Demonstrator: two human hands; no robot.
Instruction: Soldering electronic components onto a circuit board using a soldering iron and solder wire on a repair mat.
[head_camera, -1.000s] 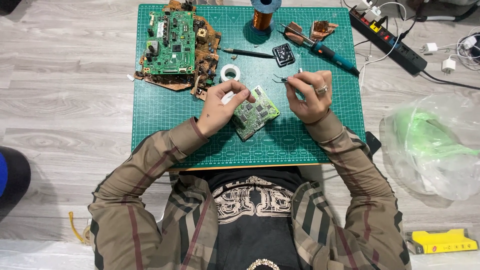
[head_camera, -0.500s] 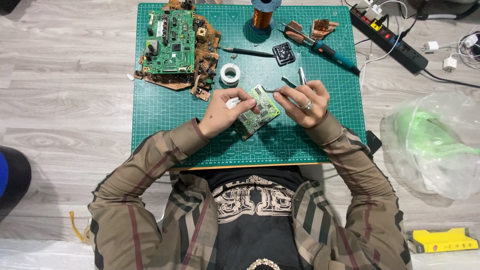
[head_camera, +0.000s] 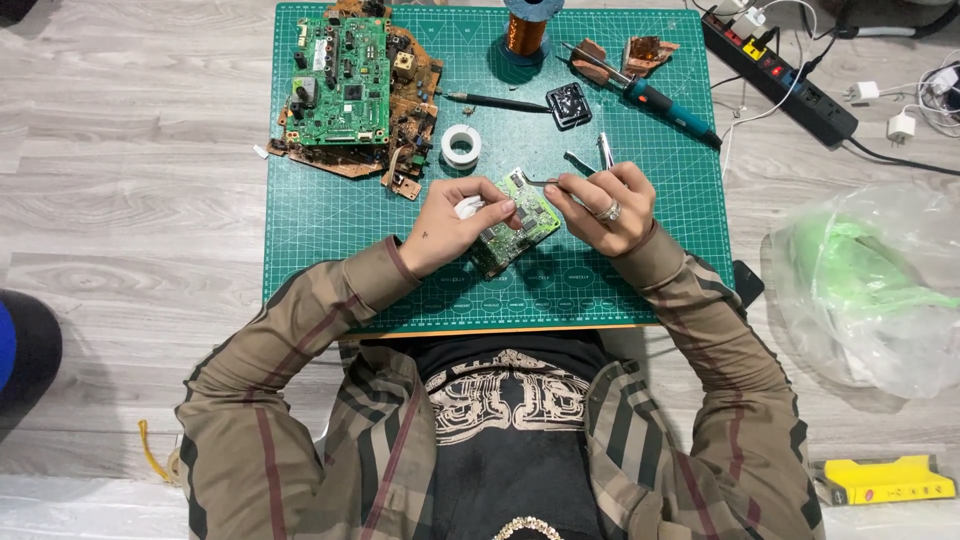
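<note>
Your left hand (head_camera: 452, 228) grips the small green circuit board (head_camera: 515, 222) with a white wad; your right hand (head_camera: 605, 205) pinches thin metal tweezers (head_camera: 548, 181), tips seemingly touching its far edge, work unfinished.

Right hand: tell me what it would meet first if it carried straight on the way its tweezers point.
The right hand aims its tweezers leftward, tips over the top edge of the small green circuit board. Straight on, it would probably meet the left hand, though height is hard to judge.
</note>
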